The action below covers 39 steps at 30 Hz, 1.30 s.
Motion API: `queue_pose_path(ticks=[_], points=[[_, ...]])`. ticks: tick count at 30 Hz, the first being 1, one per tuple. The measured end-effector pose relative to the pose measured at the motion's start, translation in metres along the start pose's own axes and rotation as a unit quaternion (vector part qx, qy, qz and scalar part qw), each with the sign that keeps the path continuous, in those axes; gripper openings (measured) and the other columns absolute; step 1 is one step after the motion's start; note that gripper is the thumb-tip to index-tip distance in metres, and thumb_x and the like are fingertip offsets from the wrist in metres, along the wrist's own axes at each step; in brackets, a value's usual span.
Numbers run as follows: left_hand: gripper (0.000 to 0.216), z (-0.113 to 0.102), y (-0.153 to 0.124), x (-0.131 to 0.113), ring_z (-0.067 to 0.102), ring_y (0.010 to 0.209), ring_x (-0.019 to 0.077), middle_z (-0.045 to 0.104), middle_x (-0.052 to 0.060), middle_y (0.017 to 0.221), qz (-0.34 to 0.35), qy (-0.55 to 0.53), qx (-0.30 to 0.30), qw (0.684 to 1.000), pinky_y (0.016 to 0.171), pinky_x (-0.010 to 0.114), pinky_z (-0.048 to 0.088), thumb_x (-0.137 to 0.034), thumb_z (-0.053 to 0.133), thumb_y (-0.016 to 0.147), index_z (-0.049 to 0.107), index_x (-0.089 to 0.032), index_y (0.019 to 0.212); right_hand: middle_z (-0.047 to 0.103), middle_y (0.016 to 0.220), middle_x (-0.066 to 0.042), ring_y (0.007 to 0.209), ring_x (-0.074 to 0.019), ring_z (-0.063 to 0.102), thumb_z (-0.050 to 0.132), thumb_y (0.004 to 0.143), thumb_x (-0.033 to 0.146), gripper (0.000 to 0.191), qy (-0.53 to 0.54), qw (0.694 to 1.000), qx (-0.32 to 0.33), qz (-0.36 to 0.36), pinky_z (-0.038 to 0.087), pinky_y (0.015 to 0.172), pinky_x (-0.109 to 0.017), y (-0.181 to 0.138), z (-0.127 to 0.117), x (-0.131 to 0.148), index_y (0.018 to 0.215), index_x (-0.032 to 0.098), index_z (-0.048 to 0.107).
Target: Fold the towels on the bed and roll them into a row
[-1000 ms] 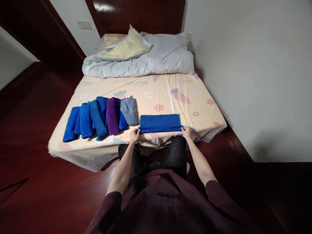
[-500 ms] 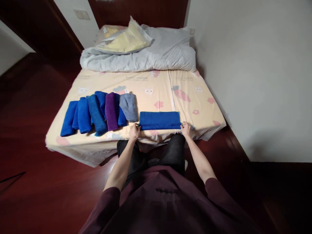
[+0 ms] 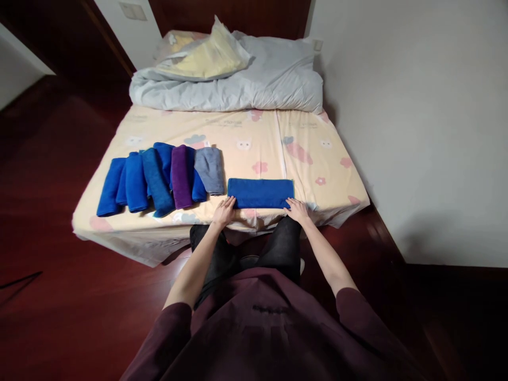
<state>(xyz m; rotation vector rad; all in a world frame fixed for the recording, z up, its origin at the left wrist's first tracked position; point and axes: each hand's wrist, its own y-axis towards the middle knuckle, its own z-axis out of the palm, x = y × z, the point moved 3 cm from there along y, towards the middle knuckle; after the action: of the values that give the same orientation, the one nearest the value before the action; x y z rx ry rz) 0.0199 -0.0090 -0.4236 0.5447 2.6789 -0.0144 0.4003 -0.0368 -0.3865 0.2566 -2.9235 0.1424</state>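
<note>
A blue towel [image 3: 261, 192], folded into a wide strip, lies flat near the bed's front edge. My left hand [image 3: 224, 210] rests at its near left corner, with the fingertips on the cloth. Over the near right corner lies my right hand [image 3: 297, 210], its fingers stretched out onto the towel. Neither hand is closed round anything. To the left of my left hand is a grey rolled towel [image 3: 210, 170]. Beside it are a purple rolled towel [image 3: 181, 177] and several blue ones, among them a darker blue roll [image 3: 156, 182].
The bed [image 3: 254, 137] has a yellow patterned sheet. A grey-white quilt [image 3: 226, 95] is bunched at its head, with a yellow item in a clear bag [image 3: 208, 58] on top. A white wall [image 3: 416, 116] stands to the right, and dark red flooring [image 3: 47, 211] surrounds the bed.
Both hands have gone from pinching the towel's side edges to lying on its near corners, slightly closer together. The near flap now lies flat. The view has shifted slightly.
</note>
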Motion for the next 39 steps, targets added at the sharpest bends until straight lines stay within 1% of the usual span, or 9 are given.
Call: queue_pose_path(ticks=[4,10,14,18,26,29,33,36,39], points=[[0.067,0.0,0.006,-0.006,0.046,0.148,0.034,0.051,0.023,0.155,-0.007,0.023,-0.006,1.0,0.123,0.052,0.032,-0.01,0.046,0.087,0.05,-0.009,0.153,0.052,0.157,-0.015,0.146,-0.0296,0.049,0.067,0.09,0.023,0.058,-0.035,0.999,0.022,-0.013,0.037,0.122,-0.045,0.003,0.001,0.003,0.147,0.014,0.058],[0.062,-0.008,0.015,-0.009,0.052,0.141,0.034,0.058,0.023,0.148,0.002,0.04,0.01,0.999,0.121,0.055,0.033,-0.005,0.043,0.088,0.055,-0.012,0.148,0.061,0.149,-0.015,0.136,-0.0304,0.057,0.059,0.091,0.014,0.05,-0.041,0.999,0.017,0.018,0.044,0.115,-0.043,0.01,-0.003,0.005,0.14,0.015,0.064],[0.063,-0.012,0.015,-0.006,0.054,0.139,0.0338,0.057,0.023,0.149,0.005,0.039,0.02,0.999,0.119,0.056,0.035,-0.003,0.043,0.088,0.056,-0.014,0.148,0.068,0.139,-0.014,0.127,-0.0292,0.063,0.055,0.089,0.006,0.054,-0.031,0.998,0.007,0.048,0.046,0.112,-0.041,0.012,-0.008,0.001,0.14,0.019,0.066],[0.059,-0.016,0.013,-0.007,0.055,0.139,0.0337,0.056,0.023,0.151,0.0,0.055,0.025,0.998,0.117,0.054,0.036,-0.004,0.04,0.09,0.058,-0.014,0.146,0.069,0.137,-0.017,0.128,-0.0299,0.063,0.046,0.093,0.003,0.053,-0.03,0.998,-0.008,0.058,0.044,0.112,-0.042,0.012,-0.008,0.001,0.14,0.016,0.066],[0.054,-0.023,-0.009,0.003,0.061,0.132,0.0325,0.062,0.019,0.146,0.023,0.058,0.047,0.997,0.112,0.051,0.043,-0.006,0.045,0.09,0.064,-0.017,0.139,0.073,0.129,-0.013,0.125,-0.0255,0.063,0.051,0.093,0.003,0.048,0.027,1.0,-0.011,0.004,0.042,0.116,-0.04,-0.014,-0.006,-0.019,0.134,0.018,0.07],[0.057,-0.022,-0.01,0.013,0.062,0.131,0.0315,0.064,0.017,0.143,-0.013,0.025,0.041,0.999,0.111,0.046,0.047,-0.008,0.05,0.085,0.065,-0.017,0.139,0.073,0.126,-0.011,0.121,-0.0236,0.065,0.056,0.089,0.003,0.048,0.1,0.994,-0.047,0.0,0.045,0.115,-0.039,-0.016,-0.002,-0.03,0.13,0.021,0.073],[0.06,-0.018,-0.003,0.027,0.069,0.117,0.0268,0.074,0.012,0.127,-0.099,-0.084,0.0,0.992,0.104,0.036,0.053,-0.01,0.052,0.075,0.072,-0.016,0.131,0.075,0.12,-0.008,0.114,-0.0218,0.068,0.057,0.082,0.004,0.045,0.195,0.972,-0.113,0.057,0.051,0.11,-0.038,-0.01,0.007,-0.039,0.12,0.021,0.076],[0.056,-0.018,-0.002,0.031,0.072,0.101,0.0267,0.078,0.011,0.109,-0.129,-0.137,-0.021,0.982,0.094,0.036,0.057,-0.015,0.051,0.074,0.074,-0.014,0.126,0.077,0.117,-0.007,0.11,-0.0211,0.069,0.058,0.081,0.008,0.041,0.229,0.959,-0.138,0.094,0.052,0.107,-0.036,-0.008,0.011,-0.041,0.115,0.021,0.077],[0.05,-0.02,-0.002,0.032,0.071,0.099,0.0281,0.077,0.011,0.099,-0.142,-0.132,-0.024,0.981,0.092,0.037,0.056,-0.018,0.051,0.076,0.076,-0.014,0.12,0.077,0.113,-0.007,0.104,-0.0208,0.07,0.061,0.082,0.011,0.037,0.224,0.958,-0.14,0.109,0.053,0.101,-0.033,-0.008,0.012,-0.042,0.113,0.022,0.078]])
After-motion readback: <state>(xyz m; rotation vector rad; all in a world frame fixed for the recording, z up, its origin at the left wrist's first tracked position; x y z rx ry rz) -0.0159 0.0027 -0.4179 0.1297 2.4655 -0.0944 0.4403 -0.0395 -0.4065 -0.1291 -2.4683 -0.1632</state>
